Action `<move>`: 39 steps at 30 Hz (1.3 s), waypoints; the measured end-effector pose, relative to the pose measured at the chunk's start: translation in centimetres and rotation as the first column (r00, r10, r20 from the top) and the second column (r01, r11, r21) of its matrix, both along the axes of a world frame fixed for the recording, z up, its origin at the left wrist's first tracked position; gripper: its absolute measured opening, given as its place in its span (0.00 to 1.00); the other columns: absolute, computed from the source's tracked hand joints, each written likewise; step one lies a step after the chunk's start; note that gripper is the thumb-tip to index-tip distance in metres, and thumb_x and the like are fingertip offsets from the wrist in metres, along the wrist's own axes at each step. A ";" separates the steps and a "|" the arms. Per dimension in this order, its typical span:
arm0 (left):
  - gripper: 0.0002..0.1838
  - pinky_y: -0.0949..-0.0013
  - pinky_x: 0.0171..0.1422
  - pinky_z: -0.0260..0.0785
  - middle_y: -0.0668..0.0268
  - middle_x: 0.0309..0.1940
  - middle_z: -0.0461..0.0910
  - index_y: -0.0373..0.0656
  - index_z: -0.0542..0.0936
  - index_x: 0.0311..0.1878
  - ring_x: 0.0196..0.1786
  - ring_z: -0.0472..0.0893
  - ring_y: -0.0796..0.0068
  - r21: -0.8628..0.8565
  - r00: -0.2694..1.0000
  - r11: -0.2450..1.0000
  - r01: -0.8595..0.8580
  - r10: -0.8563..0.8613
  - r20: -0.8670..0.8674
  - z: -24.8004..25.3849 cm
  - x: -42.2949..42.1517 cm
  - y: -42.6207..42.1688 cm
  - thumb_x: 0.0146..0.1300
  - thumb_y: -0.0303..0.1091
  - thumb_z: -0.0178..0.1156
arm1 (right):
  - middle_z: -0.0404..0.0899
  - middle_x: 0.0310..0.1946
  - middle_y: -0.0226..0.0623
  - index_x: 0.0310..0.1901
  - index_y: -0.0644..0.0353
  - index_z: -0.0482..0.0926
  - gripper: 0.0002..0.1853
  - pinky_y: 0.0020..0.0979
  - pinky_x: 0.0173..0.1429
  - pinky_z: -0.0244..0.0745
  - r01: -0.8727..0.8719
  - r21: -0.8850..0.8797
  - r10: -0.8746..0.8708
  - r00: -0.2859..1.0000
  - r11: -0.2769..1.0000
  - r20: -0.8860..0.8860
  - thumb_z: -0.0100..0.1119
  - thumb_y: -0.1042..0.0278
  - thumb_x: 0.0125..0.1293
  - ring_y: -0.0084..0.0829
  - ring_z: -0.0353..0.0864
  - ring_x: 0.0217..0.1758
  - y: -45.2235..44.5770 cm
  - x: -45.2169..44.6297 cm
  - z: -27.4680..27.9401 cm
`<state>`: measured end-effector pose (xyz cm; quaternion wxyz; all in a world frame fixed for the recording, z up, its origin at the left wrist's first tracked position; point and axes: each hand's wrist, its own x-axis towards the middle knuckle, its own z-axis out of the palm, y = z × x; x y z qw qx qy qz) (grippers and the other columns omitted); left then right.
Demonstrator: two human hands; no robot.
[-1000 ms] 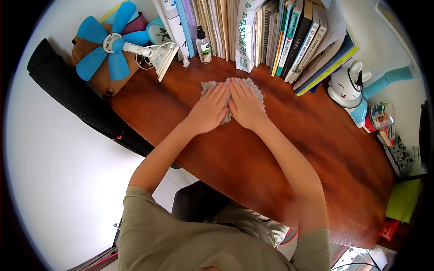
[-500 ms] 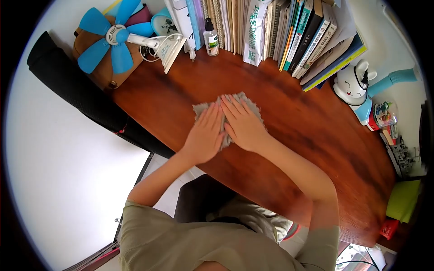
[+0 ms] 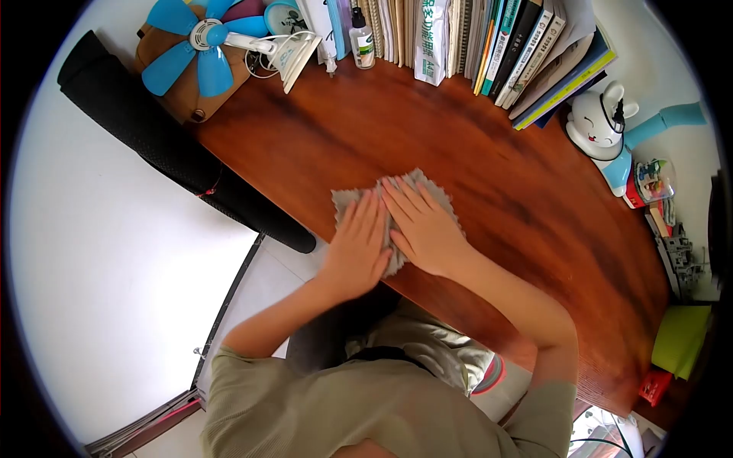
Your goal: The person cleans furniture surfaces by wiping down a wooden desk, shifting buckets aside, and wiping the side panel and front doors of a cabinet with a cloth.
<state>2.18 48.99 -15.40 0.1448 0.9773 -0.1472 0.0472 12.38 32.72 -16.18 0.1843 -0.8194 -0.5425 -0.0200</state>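
Left hand [image 3: 355, 248] and right hand [image 3: 429, 231] just beside each other, palms down, fingers extended, both flat on grey cloth [image 3: 442, 198]. Cloth spread on reddish-brown wooden desk [image 3: 534, 221], near front edge. Rolled black mat [image 3: 175, 145] along desk's left side. Farther back: blue-bladed fan [image 3: 205, 35], spray bottle [image 3: 362, 44], row of books [image 3: 521, 53].

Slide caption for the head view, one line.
Left hand and right hand side by side on a grey cloth atop a wooden desk.

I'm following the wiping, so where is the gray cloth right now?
In the head view, the gray cloth is near the middle, under the left hand and right hand, by the near edge of the wooden desk.
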 end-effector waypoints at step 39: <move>0.35 0.48 0.77 0.42 0.36 0.69 0.54 0.18 0.55 0.66 0.74 0.52 0.41 0.084 0.995 0.996 0.003 -0.012 0.096 -1.5 3.3 -4.0 0.63 0.38 0.47 | 0.60 0.70 0.46 0.66 0.69 0.62 0.31 0.43 0.76 0.46 0.094 0.061 -0.099 0.992 0.994 0.082 0.50 0.60 0.65 0.43 0.53 0.75 -3.8 1.8 -1.4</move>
